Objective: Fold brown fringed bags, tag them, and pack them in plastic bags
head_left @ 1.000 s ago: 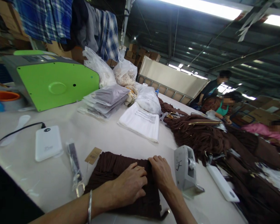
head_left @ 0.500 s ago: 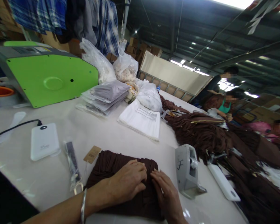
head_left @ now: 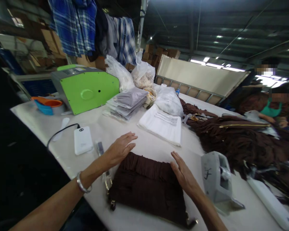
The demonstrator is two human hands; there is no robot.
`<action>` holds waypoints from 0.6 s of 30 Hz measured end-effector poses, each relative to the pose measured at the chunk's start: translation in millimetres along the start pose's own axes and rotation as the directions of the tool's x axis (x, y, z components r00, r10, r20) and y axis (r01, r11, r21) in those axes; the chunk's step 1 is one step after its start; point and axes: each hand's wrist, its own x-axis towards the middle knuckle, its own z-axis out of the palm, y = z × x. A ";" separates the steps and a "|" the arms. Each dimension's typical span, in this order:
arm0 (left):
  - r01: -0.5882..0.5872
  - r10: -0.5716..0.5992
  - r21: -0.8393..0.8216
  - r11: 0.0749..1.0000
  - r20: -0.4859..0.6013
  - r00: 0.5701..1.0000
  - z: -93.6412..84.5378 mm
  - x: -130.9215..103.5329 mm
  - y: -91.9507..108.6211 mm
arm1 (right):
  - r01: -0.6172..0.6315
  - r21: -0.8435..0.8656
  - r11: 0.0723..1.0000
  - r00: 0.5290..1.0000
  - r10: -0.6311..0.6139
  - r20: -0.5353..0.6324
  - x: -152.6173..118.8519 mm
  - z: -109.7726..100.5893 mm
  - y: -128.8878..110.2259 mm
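"Going left to right, what's first?"

"A power bank (head_left: 83, 141), a black cable plugged into it. Then a strap (head_left: 100, 148) in clear wrap, partly hidden by the left arm."

"And the left hand (head_left: 118, 150)?"

"Its fingers are stretched out, lying close together, with the thumb standing apart. It is at the far left corner of the bag (head_left: 149, 189). Whether it touches the cloth, I can't tell."

"How does the bag lie?"

"Flat on the table (head_left: 146, 146), between the two hands. It's brown, ruffled along its far edge, with metal fittings at its near corners."

"The right hand (head_left: 185, 176)?"

"At the bag's far right corner. Its fingers are straight and side by side, the thumb a little off from them. The thumb looks very near the bag's edge, but I can't tell whether they meet."

"Past that?"

"A gray tape dispenser (head_left: 210, 176) beside the right forearm, then a heap (head_left: 236, 141) of brown cloth farther over."
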 end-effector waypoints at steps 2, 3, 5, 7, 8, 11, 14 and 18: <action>0.089 -0.089 0.043 0.995 0.000 0.996 -9.3 -25.2 -20.8 | 0.035 -0.020 0.999 0.996 -0.033 0.078 -3.5 10.6 3.0; 0.111 -0.111 0.066 0.992 -0.002 0.994 -8.8 -39.3 -27.4 | 0.072 -0.045 0.996 0.993 -0.067 0.100 -9.4 14.5 4.7; 0.100 -0.101 0.118 0.988 0.005 0.995 1.0 -66.7 -31.0 | 0.149 -0.111 0.983 0.984 -0.136 0.119 -24.9 19.4 8.1; 0.033 -0.042 0.160 0.987 0.048 0.998 16.0 -89.1 -23.2 | 0.195 -0.176 0.965 0.976 -0.174 0.129 -40.0 21.8 10.9; -0.012 -0.003 0.165 0.986 0.092 0.996 23.0 -97.4 -16.6 | 0.204 -0.200 0.958 0.975 -0.180 0.131 -46.1 22.9 11.9; -0.106 0.069 0.143 0.984 0.242 0.968 36.2 -111.0 2.6 | 0.208 -0.246 0.947 0.975 -0.182 0.125 -56.8 26.9 13.9; -0.119 0.067 0.149 0.982 0.313 0.947 40.8 -110.9 7.7 | 0.235 -0.292 0.927 0.971 -0.211 0.112 -60.1 31.6 17.0; -0.169 0.123 0.139 0.976 0.285 0.950 47.1 -97.7 -6.5 | 0.294 -0.365 0.884 0.955 -0.285 0.079 -60.0 35.8 27.2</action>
